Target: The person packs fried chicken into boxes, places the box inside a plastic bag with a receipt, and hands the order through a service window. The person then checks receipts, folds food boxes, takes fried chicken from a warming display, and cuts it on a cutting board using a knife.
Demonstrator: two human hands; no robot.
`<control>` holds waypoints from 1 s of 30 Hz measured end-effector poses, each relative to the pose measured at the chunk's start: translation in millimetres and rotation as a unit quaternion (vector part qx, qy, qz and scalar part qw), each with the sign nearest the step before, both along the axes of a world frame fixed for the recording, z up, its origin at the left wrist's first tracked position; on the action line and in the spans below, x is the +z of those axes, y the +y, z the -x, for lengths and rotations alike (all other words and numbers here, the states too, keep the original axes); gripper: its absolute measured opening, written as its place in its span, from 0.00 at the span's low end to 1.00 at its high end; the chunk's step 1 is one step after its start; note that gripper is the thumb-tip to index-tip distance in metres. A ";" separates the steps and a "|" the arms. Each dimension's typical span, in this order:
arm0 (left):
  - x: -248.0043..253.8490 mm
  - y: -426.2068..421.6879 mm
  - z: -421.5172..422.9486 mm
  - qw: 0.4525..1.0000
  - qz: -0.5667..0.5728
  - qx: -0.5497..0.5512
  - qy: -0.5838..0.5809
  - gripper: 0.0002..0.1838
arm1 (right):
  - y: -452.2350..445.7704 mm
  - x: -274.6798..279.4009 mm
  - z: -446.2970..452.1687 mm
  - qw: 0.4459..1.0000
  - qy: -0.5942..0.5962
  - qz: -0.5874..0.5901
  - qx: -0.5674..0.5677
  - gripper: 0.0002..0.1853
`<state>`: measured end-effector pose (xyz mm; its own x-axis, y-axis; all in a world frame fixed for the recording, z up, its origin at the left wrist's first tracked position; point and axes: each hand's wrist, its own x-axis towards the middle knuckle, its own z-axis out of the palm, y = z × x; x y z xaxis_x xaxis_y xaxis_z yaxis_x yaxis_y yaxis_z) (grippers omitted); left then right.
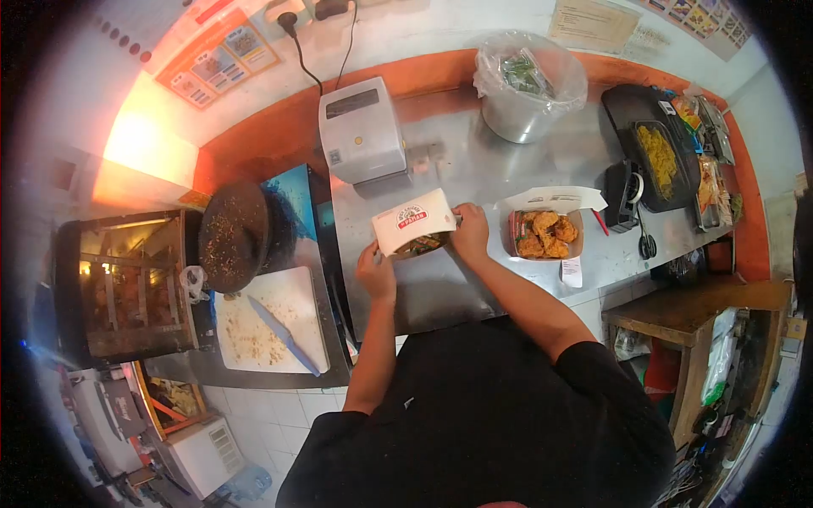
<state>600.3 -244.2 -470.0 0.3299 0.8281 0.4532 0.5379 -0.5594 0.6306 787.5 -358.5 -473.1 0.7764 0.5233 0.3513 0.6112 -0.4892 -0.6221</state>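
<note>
A white paper takeaway box (pixel 413 215) with a red printed logo on its lid is held over the steel counter (pixel 449 292). The lid is partly raised, and dark food shows beneath its front edge. My left hand (pixel 375 271) grips the box's lower left side. At the right side, the fingers of my right hand (pixel 468 233) close on the box edge. To the right of this hand stands another box with its lid folded back, full of fried chicken pieces (pixel 544 234). A paper receipt (pixel 572 273) hangs at its front.
Behind the box is a label printer (pixel 362 129); a bag-lined steel pot (pixel 518 114) stands farther right. Rightward lie a tape dispenser (pixel 624 195), scissors (pixel 647 244) and a black tray (pixel 614 110). On the left, a knife (pixel 284 333) rests on a cutting board (pixel 254 360) near a dark stone mortar (pixel 233 237).
</note>
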 end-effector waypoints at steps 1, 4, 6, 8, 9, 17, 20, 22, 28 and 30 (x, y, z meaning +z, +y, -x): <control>6.7 3.2 -2.8 1.000 0.021 0.011 0.002 0.09 | 3.9 -1.2 -9.6 0.999 -0.042 -0.014 0.019 0.11; 27.1 27.7 -6.3 0.999 0.016 0.008 -0.030 0.10 | 13.9 13.0 -41.4 0.998 0.027 0.001 0.064 0.08; 25.5 40.1 -3.8 1.000 -0.017 -0.014 0.000 0.11 | 19.1 19.8 -46.7 0.998 0.038 0.026 0.048 0.06; 26.8 41.8 -3.6 0.996 -0.004 -0.052 0.066 0.09 | 17.1 21.0 -46.5 0.991 0.032 0.107 0.073 0.06; 18.8 42.0 -5.7 0.997 -0.006 -0.054 0.063 0.09 | 15.5 19.9 -41.9 0.991 0.029 0.106 0.071 0.06; 12.4 26.7 -23.7 0.946 0.296 -0.043 -0.126 0.08 | 22.0 -25.9 -40.5 0.959 0.265 -0.033 0.098 0.11; 92.5 23.9 -22.1 0.923 0.384 -0.013 0.018 0.08 | 20.3 -6.1 -61.5 0.959 0.229 0.054 0.157 0.11; 77.2 23.6 -17.1 0.929 0.369 -0.018 0.010 0.08 | 16.4 1.9 -60.7 0.956 0.234 0.065 0.162 0.11; 25.8 21.8 -8.3 0.954 0.281 -0.090 -0.048 0.07 | 7.2 -15.0 -47.4 0.953 0.263 0.054 0.142 0.10; 19.0 20.8 -6.4 0.950 0.269 -0.133 -0.083 0.10 | 0.0 -17.0 -40.6 0.949 0.282 0.041 0.134 0.10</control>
